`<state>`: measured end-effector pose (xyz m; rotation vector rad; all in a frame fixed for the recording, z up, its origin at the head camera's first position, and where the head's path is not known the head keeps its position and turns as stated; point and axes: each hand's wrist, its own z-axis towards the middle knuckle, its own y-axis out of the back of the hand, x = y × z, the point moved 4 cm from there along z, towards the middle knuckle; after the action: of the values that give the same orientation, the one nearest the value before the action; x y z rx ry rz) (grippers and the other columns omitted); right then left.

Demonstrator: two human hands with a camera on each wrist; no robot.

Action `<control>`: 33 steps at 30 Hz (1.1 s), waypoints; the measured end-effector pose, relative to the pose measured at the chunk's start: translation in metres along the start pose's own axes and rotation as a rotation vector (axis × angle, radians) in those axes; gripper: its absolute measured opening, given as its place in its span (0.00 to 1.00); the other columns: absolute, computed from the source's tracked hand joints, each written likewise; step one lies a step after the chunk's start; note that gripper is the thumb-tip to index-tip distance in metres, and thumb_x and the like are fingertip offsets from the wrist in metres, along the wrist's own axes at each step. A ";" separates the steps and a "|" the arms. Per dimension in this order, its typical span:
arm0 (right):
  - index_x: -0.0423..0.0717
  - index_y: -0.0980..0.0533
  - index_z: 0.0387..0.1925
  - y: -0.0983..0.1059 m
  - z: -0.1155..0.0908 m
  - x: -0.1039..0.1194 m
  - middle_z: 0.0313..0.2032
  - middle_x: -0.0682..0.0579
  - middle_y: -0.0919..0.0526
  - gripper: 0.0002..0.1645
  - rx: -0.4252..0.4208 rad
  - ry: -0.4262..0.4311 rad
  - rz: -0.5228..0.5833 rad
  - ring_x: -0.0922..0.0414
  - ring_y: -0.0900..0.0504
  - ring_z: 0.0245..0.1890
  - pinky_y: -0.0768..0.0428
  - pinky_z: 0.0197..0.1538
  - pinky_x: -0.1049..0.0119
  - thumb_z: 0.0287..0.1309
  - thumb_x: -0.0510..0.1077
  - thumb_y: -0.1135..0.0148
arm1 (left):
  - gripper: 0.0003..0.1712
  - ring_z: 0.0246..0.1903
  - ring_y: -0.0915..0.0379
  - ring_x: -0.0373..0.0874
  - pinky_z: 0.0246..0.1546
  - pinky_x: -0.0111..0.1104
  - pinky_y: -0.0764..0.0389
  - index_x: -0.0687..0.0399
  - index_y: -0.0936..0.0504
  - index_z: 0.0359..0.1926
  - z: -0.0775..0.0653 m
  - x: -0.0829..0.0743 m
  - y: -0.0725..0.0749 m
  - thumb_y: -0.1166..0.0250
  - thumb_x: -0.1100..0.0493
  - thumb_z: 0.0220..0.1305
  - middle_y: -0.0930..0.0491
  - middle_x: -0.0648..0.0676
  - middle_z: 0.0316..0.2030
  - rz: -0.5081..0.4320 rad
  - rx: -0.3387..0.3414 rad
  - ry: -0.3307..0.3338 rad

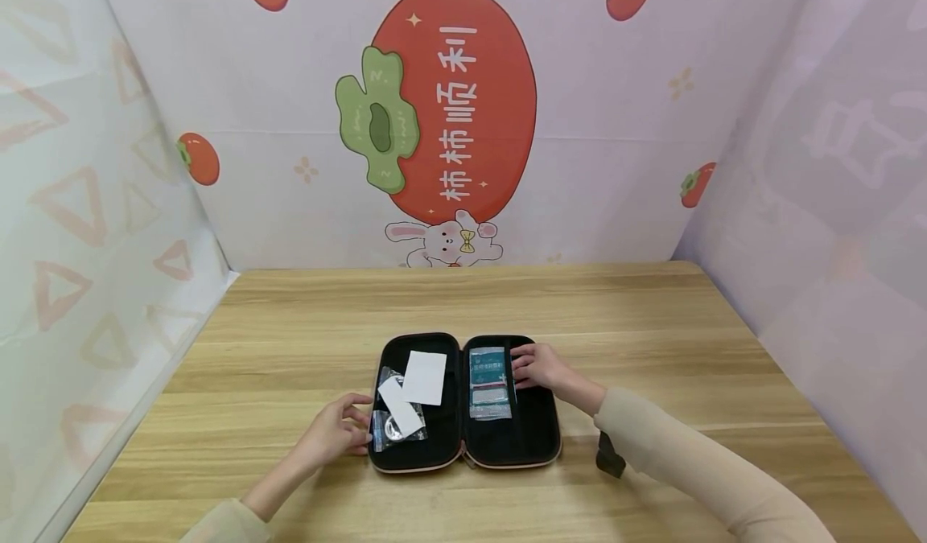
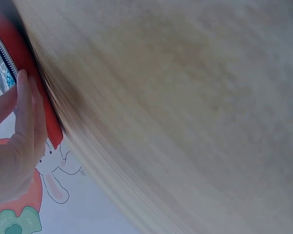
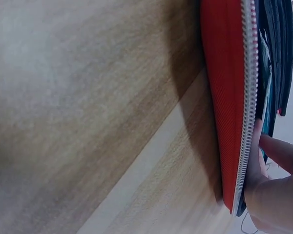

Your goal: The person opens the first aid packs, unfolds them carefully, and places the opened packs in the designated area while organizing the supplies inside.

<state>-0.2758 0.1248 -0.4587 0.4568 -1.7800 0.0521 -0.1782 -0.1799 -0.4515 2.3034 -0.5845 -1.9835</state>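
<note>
A black-lined zip case (image 1: 510, 450) lies unfolded on the table, its red outer shell (image 3: 224, 97) showing in the wrist views. My left hand (image 1: 339, 429) holds the rim of the left half, fingers along the red side and thumb at the zipper. That half contains a white card (image 1: 424, 377), a white strip (image 1: 401, 406) and clear packets (image 1: 385, 438). In the right half is a teal packet (image 1: 488, 366) beside a black strap (image 1: 516, 422). My right hand (image 1: 539, 368) reaches inside and pinches the packet's right edge; the fingertips are partly hidden.
A dark object (image 1: 610, 456) sits near my right sleeve, partly covered by it. The wooden table (image 1: 304, 318) meets a printed cloth backdrop (image 1: 601, 165) behind, with cloth walls at both sides.
</note>
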 end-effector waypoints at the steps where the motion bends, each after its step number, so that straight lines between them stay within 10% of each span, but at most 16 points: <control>1: 0.21 0.38 0.51 0.000 0.000 0.000 0.28 0.44 0.21 0.25 -0.003 -0.003 -0.003 0.58 0.24 0.26 0.17 0.33 0.58 0.48 0.21 0.50 | 0.30 0.25 0.26 0.45 0.26 0.38 0.17 0.78 0.40 0.52 0.000 0.000 0.000 0.46 0.81 0.44 0.29 0.61 0.31 0.000 -0.001 0.001; 33: 0.19 0.37 0.50 0.007 -0.007 0.006 0.34 0.33 0.22 0.22 0.017 0.015 -0.002 0.54 0.21 0.30 0.18 0.36 0.57 0.50 0.23 0.49 | 0.30 0.25 0.26 0.46 0.25 0.39 0.18 0.80 0.40 0.52 0.001 0.001 0.001 0.47 0.82 0.43 0.28 0.63 0.31 0.028 -0.002 -0.004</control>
<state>-0.2732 0.1314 -0.4496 0.4692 -1.7652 0.0693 -0.1787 -0.1809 -0.4525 2.2774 -0.6114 -1.9765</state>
